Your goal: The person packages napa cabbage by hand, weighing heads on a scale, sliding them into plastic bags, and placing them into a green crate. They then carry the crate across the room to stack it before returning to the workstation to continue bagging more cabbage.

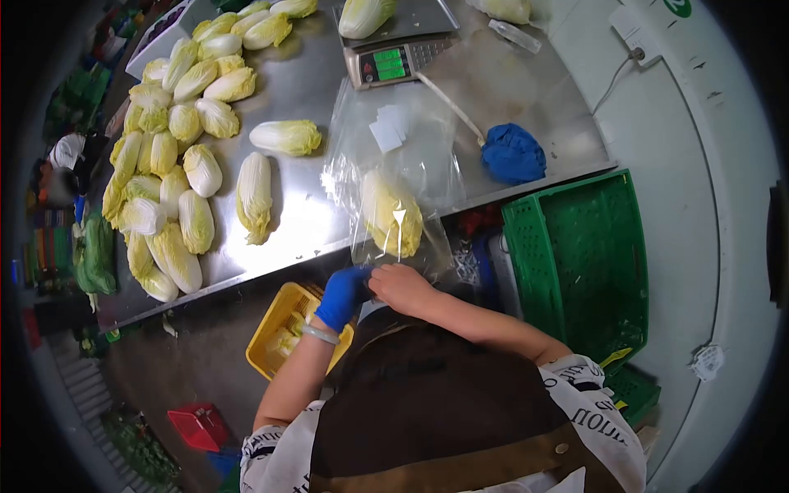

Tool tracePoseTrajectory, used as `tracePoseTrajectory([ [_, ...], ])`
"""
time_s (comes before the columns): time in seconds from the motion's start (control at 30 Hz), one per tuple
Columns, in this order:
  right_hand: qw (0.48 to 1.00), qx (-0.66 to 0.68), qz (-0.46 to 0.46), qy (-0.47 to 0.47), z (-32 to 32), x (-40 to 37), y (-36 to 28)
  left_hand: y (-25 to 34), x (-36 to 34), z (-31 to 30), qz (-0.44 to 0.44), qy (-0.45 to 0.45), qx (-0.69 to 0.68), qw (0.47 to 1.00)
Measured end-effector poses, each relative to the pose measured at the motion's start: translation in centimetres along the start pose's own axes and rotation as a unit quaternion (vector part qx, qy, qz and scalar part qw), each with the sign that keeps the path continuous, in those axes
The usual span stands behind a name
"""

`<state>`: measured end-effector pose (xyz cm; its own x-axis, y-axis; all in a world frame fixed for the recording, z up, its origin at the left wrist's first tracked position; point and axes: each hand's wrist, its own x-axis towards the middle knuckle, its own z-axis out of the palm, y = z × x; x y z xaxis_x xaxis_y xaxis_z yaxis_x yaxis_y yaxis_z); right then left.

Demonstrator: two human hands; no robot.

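Note:
A napa cabbage [389, 215] lies inside a clear plastic bag [436, 255] at the table's front edge. My left hand [345, 294], in a blue glove, is closed at the near end of this bag. Bare and right beside it, my right hand [401, 287] is closed on the same end; the exact finger grip is partly hidden. Beyond the bagged cabbage, more clear bags [419, 107] lie flat with small white labels [389, 128] on top. Two loose cabbages rest to the left, one lengthwise [255, 197] and one crosswise [285, 137].
Many cabbages [185, 123] are heaped on the steel table [304, 201] at left. A digital scale [390, 64] bears one cabbage [366, 16]. Blue bundle [513, 154] sits at right, above a green crate [608, 263]. A yellow basket [265, 345] and red basket [197, 426] stand below.

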<state>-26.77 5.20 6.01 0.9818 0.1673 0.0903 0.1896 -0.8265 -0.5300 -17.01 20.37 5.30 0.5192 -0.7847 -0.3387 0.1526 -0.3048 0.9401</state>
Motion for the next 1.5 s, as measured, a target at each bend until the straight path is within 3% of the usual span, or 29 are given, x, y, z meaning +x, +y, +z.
tracePoseTrajectory([
  [0.07,0.999,0.01,-0.029,-0.017,0.9,-0.5,0.2,-0.4,-0.3,-0.5,0.04,-0.016,0.144,0.989],
  [0.1,0.997,0.072,0.015,-0.012,0.2,-0.6,0.0,-0.6,-0.1,-0.7,0.063,-0.024,0.215,0.974],
  [0.13,0.989,0.132,0.06,-0.007,-1.1,-0.7,-0.5,-0.8,0.0,-0.8,-0.014,-0.007,0.027,1.0],
  [0.17,0.976,0.192,0.104,-0.004,-1.8,-0.8,-0.6,-1.2,0.0,-0.6,-0.09,0.012,-0.163,0.982],
  [0.2,0.982,0.172,0.067,0.043,-2.0,-0.9,-0.2,-1.6,-0.1,-0.3,-0.164,0.031,-0.346,0.923],
  [0.33,0.996,0.059,0.04,0.047,-0.5,-0.1,-0.7,0.4,0.6,0.4,-0.194,-0.007,-0.311,0.93],
  [0.43,1.0,0.008,0.03,0.001,0.0,0.4,-0.9,-1.5,0.5,-0.4,-0.094,-0.03,-0.15,0.984],
  [0.5,0.999,-0.032,-0.034,-0.008,-0.5,-0.1,-0.8,-2.2,0.6,-1.4,-0.052,-0.05,-0.066,0.995],
  [0.57,0.998,-0.024,-0.052,-0.002,-0.8,-1.0,-0.6,-2.4,0.7,-1.4,-0.105,-0.045,-0.149,0.982],
  [0.63,0.999,0.032,-0.025,0.022,-1.0,-1.7,-0.5,0.2,0.8,-0.8,-0.234,-0.006,-0.373,0.898],
  [0.73,0.992,0.093,0.015,0.08,-2.6,-1.4,-1.1,1.4,0.6,-0.5,-0.257,0.014,-0.345,0.903],
  [0.83,0.998,0.048,0.033,0.025,-1.3,-0.6,-0.8,0.6,0.6,-0.8,-0.096,-0.066,-0.106,0.988],
  [0.93,0.997,0.057,0.02,-0.049,-1.2,0.0,-0.3,1.7,0.7,-0.3,-0.223,-0.005,-0.251,0.942],
  [1.03,0.995,0.09,-0.037,-0.038,-3.7,-1.0,-0.2,0.9,0.8,0.0,-0.227,0.014,-0.224,0.948],
  [1.1,0.993,0.099,-0.046,-0.051,-5.3,-4.4,0.1,0.2,0.9,-0.6,-0.206,0.011,-0.207,0.956],
  [1.17,0.998,0.047,0.016,-0.032,-4.5,-11.2,1.9,0.2,0.9,-1.1,-0.189,0.003,-0.195,0.962],
  [1.2,0.991,0.003,0.071,-0.11,-3.3,-15.6,3.7,0.8,0.3,-1.1,-0.18,0.001,-0.193,0.965],
  [1.23,0.959,-0.086,0.091,-0.255,0.2,-22.3,6.5,1.5,-0.1,-1.0,-0.172,-0.001,-0.192,0.966],
  [1.27,0.975,-0.146,0.093,-0.142,-0.9,-26.3,5.3,2.4,-0.5,-1.4,-0.186,-0.016,-0.165,0.969],
  [1.3,0.973,-0.166,0.116,-0.111,-1.7,-26.6,5.2,0.6,-0.1,-2.6,-0.217,-0.031,-0.31,0.925],
  [1.33,0.97,-0.183,0.14,-0.08,-2.6,-27.0,5.1,-1.4,0.2,-4.3,-0.169,0.011,-0.196,0.966],
  [1.37,0.96,-0.154,0.191,-0.136,-2.7,-24.9,5.2,-2.8,-0.1,-5.0,-0.124,0.05,-0.078,0.988],
  [1.4,0.944,-0.126,0.241,-0.189,-3.0,-22.1,5.6,-1.6,0.0,-4.6,-0.008,0.073,0.119,0.99],
  [1.43,0.96,-0.124,0.246,-0.043,-4.3,-18.0,5.8,0.8,0.4,-3.8,0.115,0.092,0.311,0.939],
  [1.47,0.968,-0.138,0.209,0.007,-5.6,-14.2,5.5,2.7,0.7,-3.1,0.233,0.11,0.485,0.836],
  [1.5,0.972,-0.15,0.171,0.058,-6.2,-11.3,5.5,3.3,0.7,-2.8,0.193,-0.001,0.583,0.789],
])
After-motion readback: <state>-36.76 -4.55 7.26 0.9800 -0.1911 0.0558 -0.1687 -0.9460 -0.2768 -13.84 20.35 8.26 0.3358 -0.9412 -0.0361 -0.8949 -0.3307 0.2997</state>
